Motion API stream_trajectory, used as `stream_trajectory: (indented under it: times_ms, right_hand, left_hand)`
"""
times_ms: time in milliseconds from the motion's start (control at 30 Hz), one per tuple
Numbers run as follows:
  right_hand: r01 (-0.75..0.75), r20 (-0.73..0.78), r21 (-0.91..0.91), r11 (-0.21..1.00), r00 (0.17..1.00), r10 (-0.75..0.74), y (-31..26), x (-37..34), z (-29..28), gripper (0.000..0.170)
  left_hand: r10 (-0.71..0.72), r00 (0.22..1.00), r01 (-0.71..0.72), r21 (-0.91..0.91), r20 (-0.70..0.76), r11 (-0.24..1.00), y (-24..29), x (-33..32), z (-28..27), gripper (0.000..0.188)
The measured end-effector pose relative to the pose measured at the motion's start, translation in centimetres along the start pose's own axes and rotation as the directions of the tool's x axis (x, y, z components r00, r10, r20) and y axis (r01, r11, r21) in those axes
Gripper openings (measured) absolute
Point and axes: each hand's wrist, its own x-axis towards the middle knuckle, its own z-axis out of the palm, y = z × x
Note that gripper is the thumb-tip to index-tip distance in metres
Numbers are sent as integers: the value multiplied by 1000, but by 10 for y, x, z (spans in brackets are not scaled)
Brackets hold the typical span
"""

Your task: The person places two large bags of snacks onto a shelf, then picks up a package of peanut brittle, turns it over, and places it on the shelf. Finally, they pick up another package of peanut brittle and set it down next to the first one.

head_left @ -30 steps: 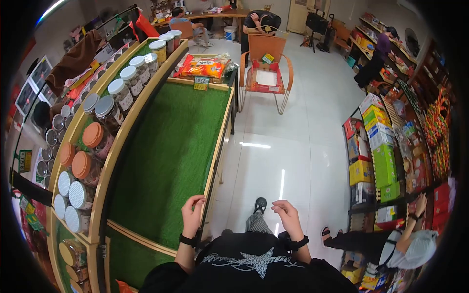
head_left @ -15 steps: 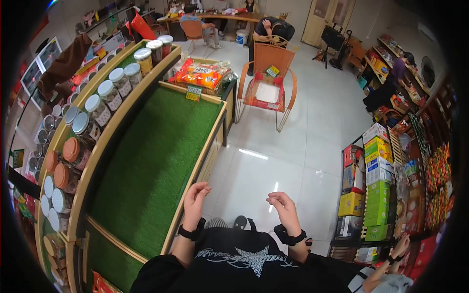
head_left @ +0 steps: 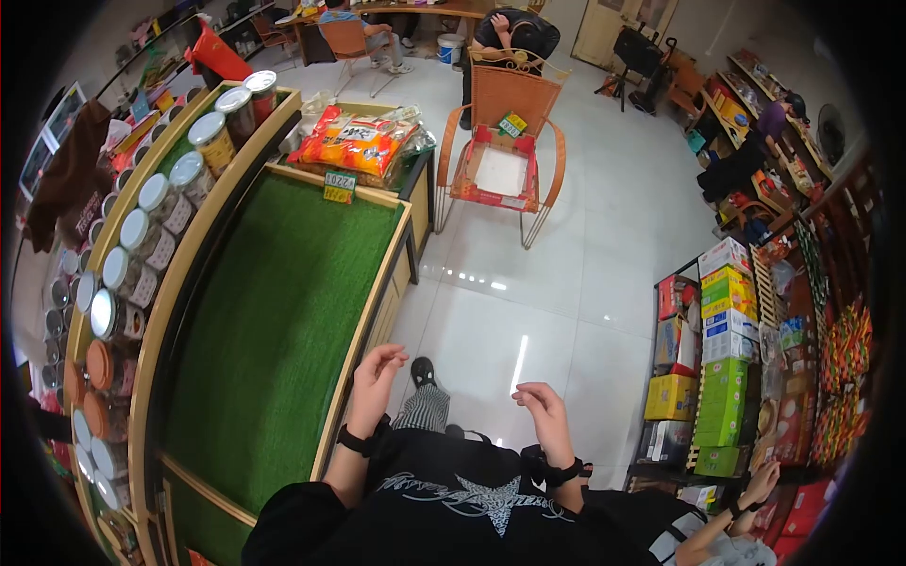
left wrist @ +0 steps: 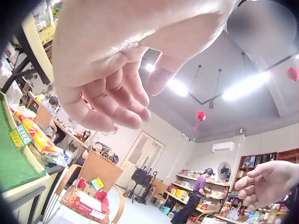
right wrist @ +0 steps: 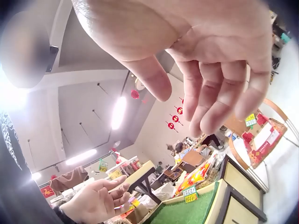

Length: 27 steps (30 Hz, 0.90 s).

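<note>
Both hands hang in the air before the body, with loosely bent fingers and nothing in them. In the head view the left hand (head_left: pixel 376 382) is near the wooden edge of a display stand lined with green turf (head_left: pixel 274 311). The right hand (head_left: pixel 545 415) hovers over the tiled floor, apart from the left. The left wrist view shows the left hand (left wrist: pixel 126 60) from the palm side, its thumb apart from the bent fingers. In the right wrist view the right hand (right wrist: pixel 201 56) has its fingers hanging loosely, again around nothing.
Lidded jars (head_left: pixel 137 231) line the stand's left shelf. Orange food bags (head_left: pixel 354 141) lie at its far end by a price tag (head_left: pixel 339 186). A wicker chair (head_left: pixel 510 99) holding a red box (head_left: pixel 493 170) stands ahead. Shelves of boxes (head_left: pixel 722 396) and another person (head_left: pixel 746 509) are at right.
The head view has shifted, and the person has stepped forward along the stand; the chair and food bags appear nearer. Both hands keep about the same pose, still holding nothing.
</note>
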Motion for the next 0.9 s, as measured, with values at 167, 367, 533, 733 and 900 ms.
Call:
stream_trajectory:
  times_ms: [167, 367, 533, 733, 900]
  right_hand:
    - [60, -30, -15, 998, 998, -60, -25, 69, 8, 16]
    - [145, -62, -16, 989, 987, -146, -47, 150, 36, 16]
    - [129, -72, -14, 992, 989, -130, -57, 188, 51, 15]
    - [73, -26, -27, 997, 997, -74, -44, 246, 29, 16]
    - [39, 17, -12, 999, 999, -38, -54, 312, 11, 15]
  left_hand:
    - [75, 996, -78, 54, 48, 995, 7, 77, 0, 22]
    - [67, 992, -84, 166, 107, 983, 22, 156, -7, 25]
    - [98, 969, -150, 227, 225, 962, 25, 193, -7, 27]
    - [24, 985, -74, 291, 170, 954, 20, 214, -5, 27]
    - [13, 994, -45, 304, 107, 952, 12, 250, 5, 27]
